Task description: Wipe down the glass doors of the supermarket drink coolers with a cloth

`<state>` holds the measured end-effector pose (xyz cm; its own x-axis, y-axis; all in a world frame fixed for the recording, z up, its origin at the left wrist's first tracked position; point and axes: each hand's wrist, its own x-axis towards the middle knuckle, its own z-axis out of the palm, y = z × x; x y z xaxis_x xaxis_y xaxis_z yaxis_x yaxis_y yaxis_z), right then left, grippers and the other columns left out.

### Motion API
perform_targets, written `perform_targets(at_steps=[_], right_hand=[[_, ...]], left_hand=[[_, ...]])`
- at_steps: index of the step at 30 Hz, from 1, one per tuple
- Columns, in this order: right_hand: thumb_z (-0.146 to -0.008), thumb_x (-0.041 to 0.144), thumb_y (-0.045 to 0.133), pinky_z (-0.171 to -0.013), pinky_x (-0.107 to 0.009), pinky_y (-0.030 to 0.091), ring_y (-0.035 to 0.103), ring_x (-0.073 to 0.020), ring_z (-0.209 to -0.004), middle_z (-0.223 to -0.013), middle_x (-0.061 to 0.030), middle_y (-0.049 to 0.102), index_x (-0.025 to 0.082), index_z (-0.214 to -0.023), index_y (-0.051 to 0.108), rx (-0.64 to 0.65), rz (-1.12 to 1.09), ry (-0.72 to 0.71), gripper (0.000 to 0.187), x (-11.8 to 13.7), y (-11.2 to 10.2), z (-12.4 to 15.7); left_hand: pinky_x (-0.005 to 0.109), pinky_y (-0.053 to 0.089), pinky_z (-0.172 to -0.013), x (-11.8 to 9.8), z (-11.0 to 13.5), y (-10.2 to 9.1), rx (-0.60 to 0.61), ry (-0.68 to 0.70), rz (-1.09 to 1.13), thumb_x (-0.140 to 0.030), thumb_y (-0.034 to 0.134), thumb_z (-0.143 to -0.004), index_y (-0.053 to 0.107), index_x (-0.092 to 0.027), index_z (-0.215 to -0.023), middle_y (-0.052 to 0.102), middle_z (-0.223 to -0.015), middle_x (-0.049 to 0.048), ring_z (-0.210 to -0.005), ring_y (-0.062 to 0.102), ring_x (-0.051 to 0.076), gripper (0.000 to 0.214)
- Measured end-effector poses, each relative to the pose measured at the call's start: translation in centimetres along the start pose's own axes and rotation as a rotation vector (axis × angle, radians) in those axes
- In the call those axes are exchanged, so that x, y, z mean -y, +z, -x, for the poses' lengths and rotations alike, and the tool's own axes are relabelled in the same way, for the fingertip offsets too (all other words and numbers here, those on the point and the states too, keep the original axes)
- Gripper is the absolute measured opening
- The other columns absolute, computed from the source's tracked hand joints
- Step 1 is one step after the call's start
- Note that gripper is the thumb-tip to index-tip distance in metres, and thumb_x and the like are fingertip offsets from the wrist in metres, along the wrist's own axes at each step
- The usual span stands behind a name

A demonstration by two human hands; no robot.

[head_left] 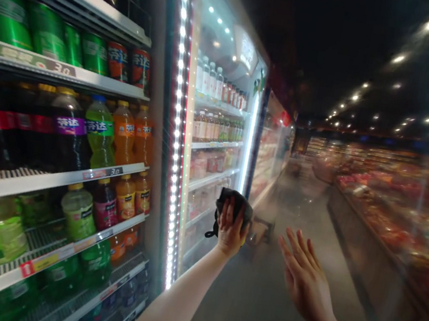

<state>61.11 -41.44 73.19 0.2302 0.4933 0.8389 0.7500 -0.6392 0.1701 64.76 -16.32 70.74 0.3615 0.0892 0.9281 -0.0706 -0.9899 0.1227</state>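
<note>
Overhead, from the head view, the only one to hand: the left hand [230, 231] is raised at arm's length with its fingers curled over a dark cloth [237, 205], bunched into a wad against the palm, a loose tail hanging below the thumb side. The cloth sits in front of the lit cooler [220, 128]; whether it touches glass cannot be told. The right hand [302, 276] is held flat and empty, fingers spread wide, just right of the left and apart from it. Nearer, on the left, are shelves of soft-drink bottles [99, 133] beside a vertical LED strip [177, 138]. The aisle floor [257, 299] runs ahead, and a blurred display counter [373, 220] lies well apart to the right. Judged by its folds, the cloth looks light, soft and limp, with no risk of breaking. It would likely slump or slip out if gripped by a corner, so a full-palm hold on the bunched middle, as now, seems the surest.
</note>
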Motion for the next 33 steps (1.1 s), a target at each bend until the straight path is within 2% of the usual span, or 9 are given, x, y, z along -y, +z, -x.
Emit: perform_targets(at_steps=[3, 8, 11, 15, 18, 22, 25, 29, 33], right_hand=[[-0.096, 0.007, 0.045, -0.121, -0.055, 0.035, 0.028, -0.0292, -0.153, -0.162, -0.0096, 0.039, 0.026, -0.163, 0.016, 0.013, 0.015, -0.025, 0.076, 0.5, 0.3, -0.9], [-0.097, 0.006, 0.045, -0.122, -0.056, 0.033, 0.026, -0.0296, -0.153, -0.163, -0.0096, 0.037, 0.027, -0.163, 0.016, 0.018, 0.034, -0.019, 0.075, 1.5, 1.4, -1.9], [-0.096, 0.006, 0.045, -0.121, -0.056, 0.035, 0.025, -0.0301, -0.154, -0.163, -0.0101, 0.037, 0.025, -0.163, 0.017, 0.023, 0.044, -0.023, 0.075, 2.4, 2.0, -1.8], [-0.096, 0.005, 0.045, -0.121, -0.054, 0.036, 0.024, -0.0304, -0.154, -0.163, -0.0097, 0.037, 0.024, -0.163, 0.019, 0.032, 0.06, -0.034, 0.075, 3.7, 2.6, -2.3], [-0.097, 0.007, 0.046, -0.122, -0.054, 0.035, 0.024, -0.0301, -0.154, -0.163, -0.0088, 0.037, 0.025, -0.163, 0.018, 0.022, 0.059, -0.037, 0.074, 4.4, 2.9, -3.3], [-0.098, 0.008, 0.047, -0.122, -0.054, 0.035, 0.024, -0.0303, -0.153, -0.163, -0.0082, 0.035, 0.027, -0.163, 0.016, 0.002, 0.055, -0.015, 0.075, 5.2, 3.4, -4.3], [-0.099, 0.01, 0.048, -0.121, -0.056, 0.034, 0.024, -0.0311, -0.153, -0.163, -0.0093, 0.036, 0.027, -0.163, 0.016, -0.004, 0.059, -0.004, 0.074, 6.1, 3.8, -4.1], [-0.099, 0.011, 0.049, -0.121, -0.056, 0.035, 0.026, -0.0315, -0.152, -0.163, -0.0101, 0.035, 0.027, -0.163, 0.013, 0.014, 0.064, -0.01, 0.075, 7.0, 4.0, -3.9], [-0.098, 0.01, 0.05, -0.12, -0.055, 0.037, 0.029, -0.0311, -0.151, -0.162, -0.0099, 0.037, 0.028, -0.163, 0.013, 0.002, 0.057, -0.025, 0.077, 7.6, 4.2, -4.8]], left_hand=[[0.056, 0.031, -0.121, 0.3, -1.1, 0.2, 0.034, 0.206, 0.073, -0.032, 0.069, -0.087, 0.052, -0.031, -0.147, 0.037, -0.163, 0.0095, -0.151, 0.032, 0.035, 0.063], [0.051, 0.026, -0.125, 4.5, -6.7, -0.5, -0.101, -0.185, 0.161, -0.023, 0.058, -0.093, 0.047, -0.025, -0.15, 0.032, -0.166, 0.0108, -0.155, 0.024, 0.03, 0.058], [0.061, 0.026, -0.123, 6.3, -4.4, -0.4, -0.145, -0.319, 0.154, -0.02, 0.05, -0.096, 0.038, -0.018, -0.154, 0.022, -0.168, 0.0185, -0.156, 0.018, 0.034, 0.059], [0.06, 0.033, -0.121, 6.1, 0.5, 0.1, -0.071, -0.285, 0.177, -0.021, 0.061, -0.089, 0.048, -0.028, -0.148, 0.029, -0.166, 0.014, -0.154, 0.027, 0.036, 0.061], [0.054, 0.031, -0.123, 6.9, -0.4, 0.2, -0.015, -0.205, 0.199, -0.025, 0.069, -0.085, 0.056, -0.031, -0.142, 0.036, -0.164, 0.0103, -0.152, 0.03, 0.034, 0.058], [0.053, 0.024, -0.126, 10.6, -3.6, 0.2, -0.048, -0.239, 0.191, -0.025, 0.059, -0.093, 0.048, -0.023, -0.149, 0.028, -0.167, 0.0148, -0.156, 0.021, 0.032, 0.057], [0.057, 0.023, -0.125, 12.5, -1.8, 0.2, -0.079, -0.318, 0.178, -0.023, 0.053, -0.096, 0.043, -0.016, -0.151, 0.02, -0.168, 0.0214, -0.157, 0.016, 0.035, 0.056], [0.056, 0.029, -0.123, 12.6, 2.0, 0.4, -0.043, -0.317, 0.192, -0.019, 0.061, -0.089, 0.053, -0.023, -0.143, 0.025, -0.167, 0.0166, -0.154, 0.024, 0.036, 0.054], [0.056, 0.025, -0.125, 13.9, -1.3, 0.7, -0.023, -0.252, 0.209, -0.019, 0.067, -0.086, 0.054, -0.026, -0.143, 0.027, -0.167, 0.0133, -0.154, 0.025, 0.034, 0.059]])
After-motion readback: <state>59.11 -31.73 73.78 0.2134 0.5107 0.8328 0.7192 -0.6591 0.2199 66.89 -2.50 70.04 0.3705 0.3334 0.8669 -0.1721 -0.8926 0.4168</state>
